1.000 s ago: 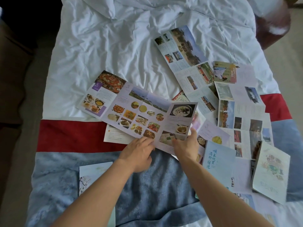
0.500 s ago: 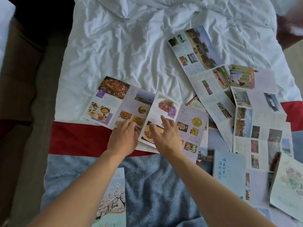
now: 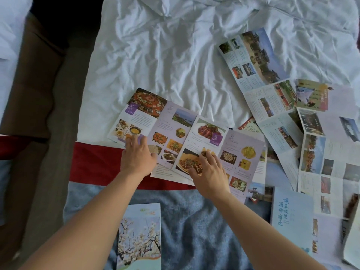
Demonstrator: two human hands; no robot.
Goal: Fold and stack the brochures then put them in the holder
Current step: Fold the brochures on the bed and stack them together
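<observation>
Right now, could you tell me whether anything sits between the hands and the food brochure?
Nothing visible does. The left hand and right hand both rest directly on the food brochure, fingers flat. It overlaps other brochures at its right edge.

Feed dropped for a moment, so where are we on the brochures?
Done: one folded blossom brochure lies on the grey blanket. In hand: both hands press the food brochure. Left: several unfolded scenery brochures; no holder in view.

The food brochure (image 3: 175, 137) is spread mid-bed (image 3: 165, 55). A folded brochure (image 3: 139, 236) is placed nearer. More opened brochures (image 3: 321, 143) are scattered right.
</observation>
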